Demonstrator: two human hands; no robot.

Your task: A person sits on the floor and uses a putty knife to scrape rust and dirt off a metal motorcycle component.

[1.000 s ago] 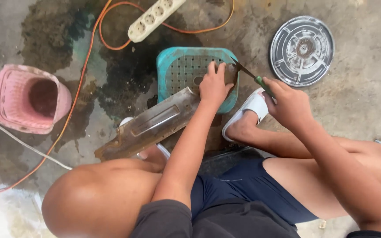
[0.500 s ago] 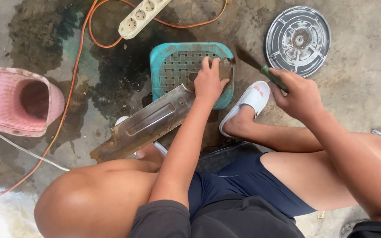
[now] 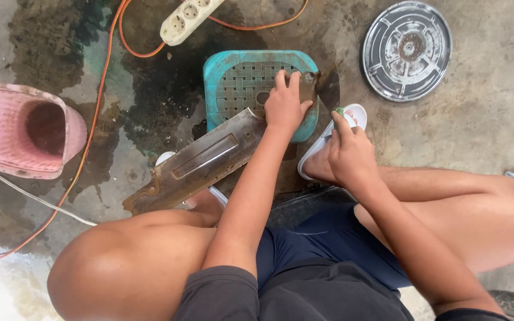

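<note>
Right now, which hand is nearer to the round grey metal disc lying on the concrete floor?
Right. The right hand, gripping a green-handled tool, sits just below-left of the round grey metal disc. The left hand is farther off, pressing a rusty metal plate onto the teal plastic stool.

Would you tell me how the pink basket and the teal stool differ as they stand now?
The pink basket sits open and untouched at the left; the teal stool lies under the left hand and a rusty metal plate. The basket looks rounded, the stool squarish. Both have a woven pattern and stand on wet concrete.
</note>
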